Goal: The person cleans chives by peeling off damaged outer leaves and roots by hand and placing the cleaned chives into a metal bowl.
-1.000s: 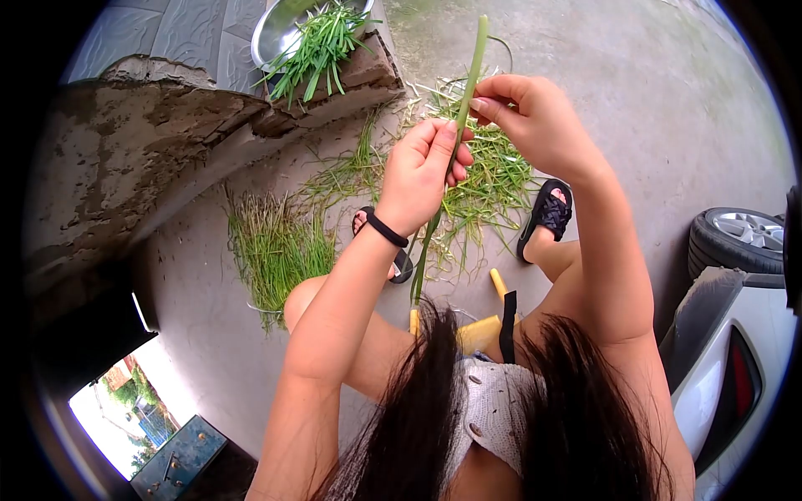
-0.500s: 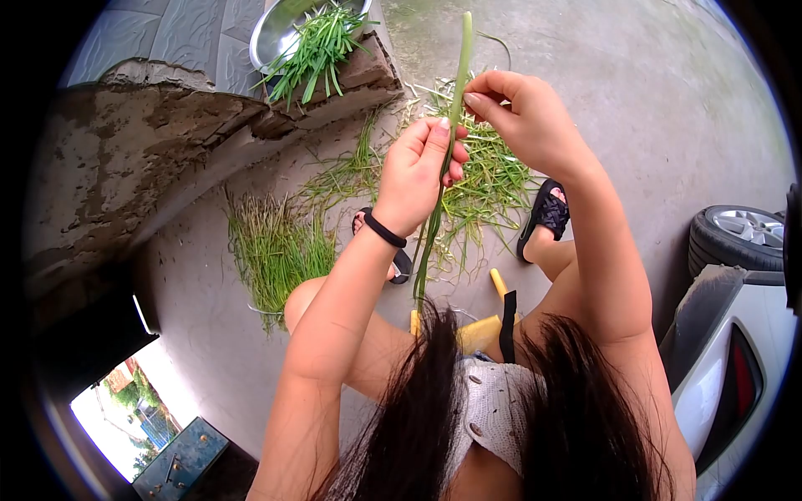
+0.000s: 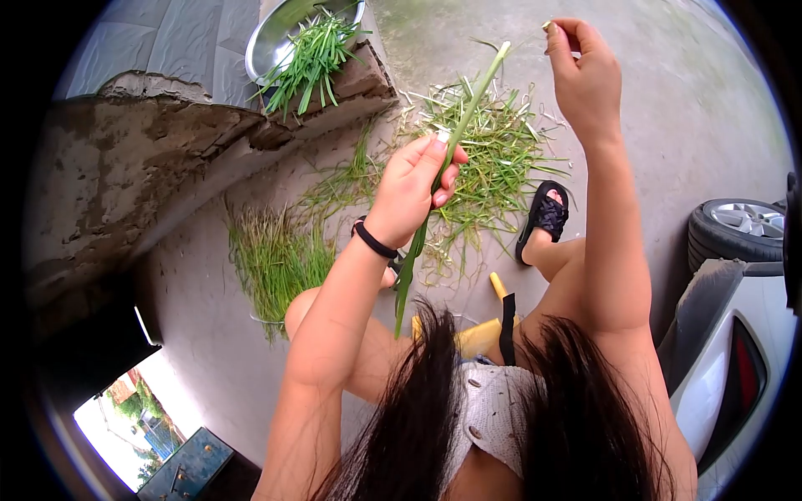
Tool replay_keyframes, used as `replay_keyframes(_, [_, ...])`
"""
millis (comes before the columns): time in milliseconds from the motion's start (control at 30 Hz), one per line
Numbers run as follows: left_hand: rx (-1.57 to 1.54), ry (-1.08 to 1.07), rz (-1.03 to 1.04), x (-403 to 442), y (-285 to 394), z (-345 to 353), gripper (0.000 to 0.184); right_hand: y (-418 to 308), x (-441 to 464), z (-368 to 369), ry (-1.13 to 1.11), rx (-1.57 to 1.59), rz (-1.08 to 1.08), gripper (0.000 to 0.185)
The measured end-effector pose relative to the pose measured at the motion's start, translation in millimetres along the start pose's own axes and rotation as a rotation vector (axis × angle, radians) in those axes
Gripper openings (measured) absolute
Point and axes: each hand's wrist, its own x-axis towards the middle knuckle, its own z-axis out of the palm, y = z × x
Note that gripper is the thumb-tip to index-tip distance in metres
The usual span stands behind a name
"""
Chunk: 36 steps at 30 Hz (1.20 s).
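Observation:
My left hand (image 3: 415,185) is closed around a garlic chive stalk (image 3: 474,104), its pale end pointing up and away to the right. The long flat green leaves trail down below the fist towards my lap. Raised at the upper right, my right hand (image 3: 587,79) stands apart from the stalk, thumb and finger pinched on a small pale peeled scrap (image 3: 547,26). Under the hands, a loose heap of green and yellowish trimmings (image 3: 493,163) covers the ground.
A metal bowl (image 3: 261,52) with cut greens (image 3: 313,63) hanging over its rim stands on a broken-edged ledge (image 3: 359,83). Upright greens (image 3: 280,259) are bunched at the left. A wheel (image 3: 739,230) and a silver car part (image 3: 710,359) are at the right. Yellow bars (image 3: 480,336) show below me.
My right hand has moved up and right, away from the stalk, with a pale scrap in its fingertips. The stalk now leans further right, and my left hand sits slightly lower.

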Motion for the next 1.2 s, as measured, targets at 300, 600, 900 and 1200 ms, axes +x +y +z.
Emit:
replay_keyframes(300, [-0.105,-0.006,0.011,-1.6,7.7,2.8,0.031,6.7,6.7,-20.3,-0.12,-0.036,0.173,0.019])
replay_keyframes(600, [-0.083,0.003,0.05,3.4,1.4,2.3,0.03,-45.8,-34.0,14.1,-0.749,0.561,0.345,0.018])
replay_keyframes(900, [-0.151,0.004,0.049,3.7,1.4,-0.9,0.033,-44.3,-40.3,19.9,-0.729,0.496,0.281,0.018])
replay_keyframes(1200, [-0.081,-0.014,0.029,2.3,0.8,3.1,0.033,-30.8,-23.7,17.0,-0.359,0.592,0.325,0.018])
